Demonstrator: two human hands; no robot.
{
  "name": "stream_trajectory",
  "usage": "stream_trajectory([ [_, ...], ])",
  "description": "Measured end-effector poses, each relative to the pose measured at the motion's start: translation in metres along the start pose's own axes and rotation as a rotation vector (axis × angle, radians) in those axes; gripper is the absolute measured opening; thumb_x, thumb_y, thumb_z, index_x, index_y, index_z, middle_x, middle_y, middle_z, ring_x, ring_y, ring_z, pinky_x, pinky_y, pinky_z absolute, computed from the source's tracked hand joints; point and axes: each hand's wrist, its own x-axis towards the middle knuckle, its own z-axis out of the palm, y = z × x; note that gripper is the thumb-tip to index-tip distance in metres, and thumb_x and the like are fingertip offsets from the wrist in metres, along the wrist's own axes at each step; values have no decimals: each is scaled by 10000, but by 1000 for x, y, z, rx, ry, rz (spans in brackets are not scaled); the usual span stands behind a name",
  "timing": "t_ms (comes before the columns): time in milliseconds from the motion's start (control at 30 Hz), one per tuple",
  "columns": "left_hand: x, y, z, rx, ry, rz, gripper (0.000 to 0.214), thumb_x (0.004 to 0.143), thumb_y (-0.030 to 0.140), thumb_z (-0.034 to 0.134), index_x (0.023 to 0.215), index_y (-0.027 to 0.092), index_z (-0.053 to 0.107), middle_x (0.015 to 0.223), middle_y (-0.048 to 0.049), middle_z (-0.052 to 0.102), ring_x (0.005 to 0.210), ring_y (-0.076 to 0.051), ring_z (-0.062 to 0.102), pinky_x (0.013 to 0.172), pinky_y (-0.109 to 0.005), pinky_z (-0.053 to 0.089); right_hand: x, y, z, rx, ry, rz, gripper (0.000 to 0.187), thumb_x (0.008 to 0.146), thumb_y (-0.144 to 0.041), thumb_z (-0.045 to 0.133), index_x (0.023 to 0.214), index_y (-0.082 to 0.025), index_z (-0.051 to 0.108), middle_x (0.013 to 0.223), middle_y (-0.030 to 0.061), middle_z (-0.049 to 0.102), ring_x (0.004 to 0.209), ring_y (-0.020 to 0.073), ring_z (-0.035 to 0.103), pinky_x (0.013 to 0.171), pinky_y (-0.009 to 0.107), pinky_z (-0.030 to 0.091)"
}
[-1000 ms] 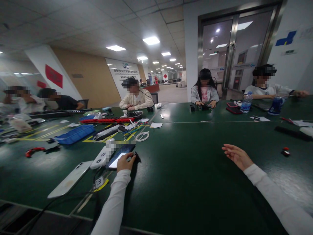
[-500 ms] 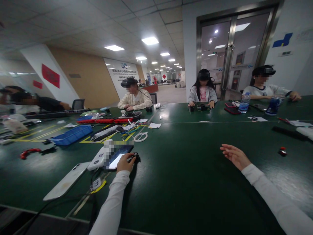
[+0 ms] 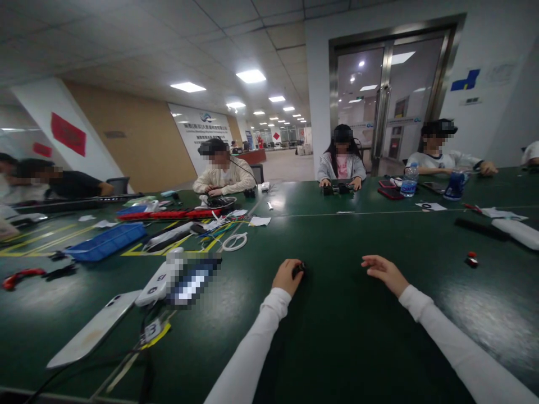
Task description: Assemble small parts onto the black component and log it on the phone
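My left hand [image 3: 287, 276] rests on the green table [image 3: 337, 336] near the middle, its fingers curled round a small black object [image 3: 298, 269] that I cannot identify. My right hand [image 3: 382, 272] hovers just to the right of it, palm down, fingers stretched out and holding nothing. Both arms wear white sleeves. To the left lies a phone with a lit screen [image 3: 191, 283] beside a white power strip [image 3: 159, 278].
A white phone [image 3: 95, 328] lies face down at the front left with cables and a yellow tag [image 3: 154, 332]. A blue tray [image 3: 105, 241], coloured wires and a white cable coil [image 3: 234, 242] sit farther left. A small red and black part [image 3: 471, 258] lies at right. Several people sit around the table.
My left hand has left the phone and moved right to the table's middle with the small black object. My right hand has shifted slightly left toward it.
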Motion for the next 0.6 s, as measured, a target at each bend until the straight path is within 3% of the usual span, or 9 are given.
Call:
stream_trajectory([
  [100, 6, 44, 33, -78, -57, 68, 279, 686, 158, 521, 961, 205, 519, 959, -45, 507, 900, -166, 484, 803, -331, 389, -3, -7, 20, -258, -68, -85, 529, 660, -243, 561, 1160, -244, 389, 1103, 53, 500, 737, 149, 554, 674, 324, 430],
  [267, 7, 90, 66, -159, -120, 139, 313, 657, 138, 544, 962, 198, 507, 958, -45, 499, 911, -171, 464, 819, -339, 366, -4, -16, 42, -575, -115, -186, 757, 599, -282, 636, 1255, -271, 258, 1203, 69, 428, 950, 229, 500, 826, 408, 352],
  [400, 8, 98, 70, -249, -121, 131, 324, 638, 144, 568, 954, 190, 513, 935, -43, 507, 901, -170, 469, 819, -338, 370, -2, -17, 40, -556, -134, -207, 737, 591, -334, 643, 1238, -255, 299, 1226, 70, 429, 1116, 273, 394, 888, 441, 297],
  [600, 11, 91, 65, -372, -138, 79, 276, 632, 159, 585, 905, 176, 548, 866, -30, 522, 786, -134, 502, 720, -288, 417, 1, -16, 32, -412, -199, -183, 775, 560, -308, 678, 1236, -268, 301, 1228, 68, 440, 1079, 260, 445, 903, 444, 305],
])
